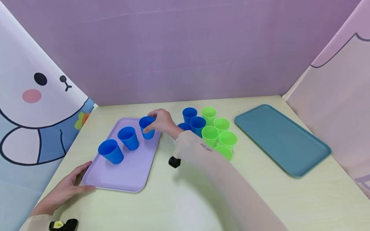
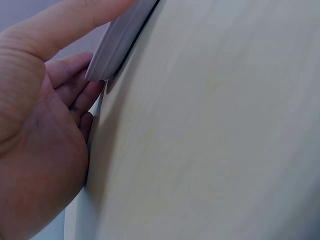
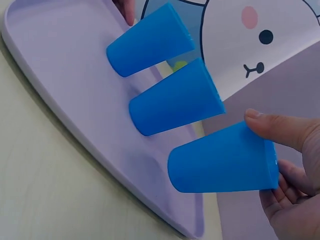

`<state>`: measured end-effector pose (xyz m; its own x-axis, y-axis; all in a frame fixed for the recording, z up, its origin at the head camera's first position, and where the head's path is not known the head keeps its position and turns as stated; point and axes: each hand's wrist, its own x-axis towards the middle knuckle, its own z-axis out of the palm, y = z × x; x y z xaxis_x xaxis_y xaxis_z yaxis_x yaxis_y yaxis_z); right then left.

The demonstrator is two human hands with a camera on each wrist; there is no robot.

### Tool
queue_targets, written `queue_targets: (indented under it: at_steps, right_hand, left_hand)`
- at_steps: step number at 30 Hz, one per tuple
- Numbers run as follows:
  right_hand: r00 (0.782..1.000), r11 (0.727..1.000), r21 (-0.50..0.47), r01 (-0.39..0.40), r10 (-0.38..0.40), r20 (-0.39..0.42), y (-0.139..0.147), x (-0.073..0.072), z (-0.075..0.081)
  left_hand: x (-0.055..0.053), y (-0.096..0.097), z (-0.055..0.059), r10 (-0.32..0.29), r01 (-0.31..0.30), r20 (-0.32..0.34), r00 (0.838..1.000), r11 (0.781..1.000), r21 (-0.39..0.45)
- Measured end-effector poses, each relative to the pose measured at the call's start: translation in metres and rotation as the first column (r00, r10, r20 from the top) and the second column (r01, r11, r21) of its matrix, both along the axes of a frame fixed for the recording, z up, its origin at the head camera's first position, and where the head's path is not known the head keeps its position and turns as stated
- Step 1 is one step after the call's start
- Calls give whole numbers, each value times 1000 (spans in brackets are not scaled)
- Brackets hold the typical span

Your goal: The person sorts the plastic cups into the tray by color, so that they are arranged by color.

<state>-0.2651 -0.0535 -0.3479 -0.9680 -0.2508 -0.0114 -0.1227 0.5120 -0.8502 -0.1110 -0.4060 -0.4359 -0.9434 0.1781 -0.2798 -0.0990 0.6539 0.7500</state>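
Note:
My right hand [image 1: 164, 122] pinches a blue cup [image 3: 220, 162] by its rim, thumb on one side and fingers on the other. That cup is upright over the far right part of the purple tray [image 1: 121, 178]; whether its base touches the tray I cannot tell. Two more blue cups, a middle one [image 1: 128, 138] and a nearer one [image 1: 111, 152], stand on the tray in a slanting row with it. At the tray's near left corner, my left hand [image 1: 65, 190] holds the edges between thumb and fingers.
Right of the tray, several blue cups [image 1: 189, 114] and several green cups [image 1: 227, 140] stand close together, partly hidden by my right sleeve. A teal tray [image 1: 281, 139] lies at the table's right. Purple cloth [image 1: 185, 54] rises behind the table.

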Motion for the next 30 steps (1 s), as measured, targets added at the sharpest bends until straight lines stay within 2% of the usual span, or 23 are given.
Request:
queue_targets:
  at_steps: [8,13,22,30]
  right_hand:
    - [998,998,-13,58,-58,-25,-11,2,-15]
    - [996,996,-12,84,-84,-37,-15,4,-22]
    - [996,999,-9,43,-44,-73,-20,2,-25]
    - [996,995,-79,61,-66,-66,-29,3,-34]
  left_hand:
    - [1,2,2,35,-38,45,998,998,49]
    - [1,2,2,26,-27,33,999,999,43]
    - [2,0,0,30,-31,27,999,998,49]
    - [1,0,-1,34,-36,37,999,999,38]
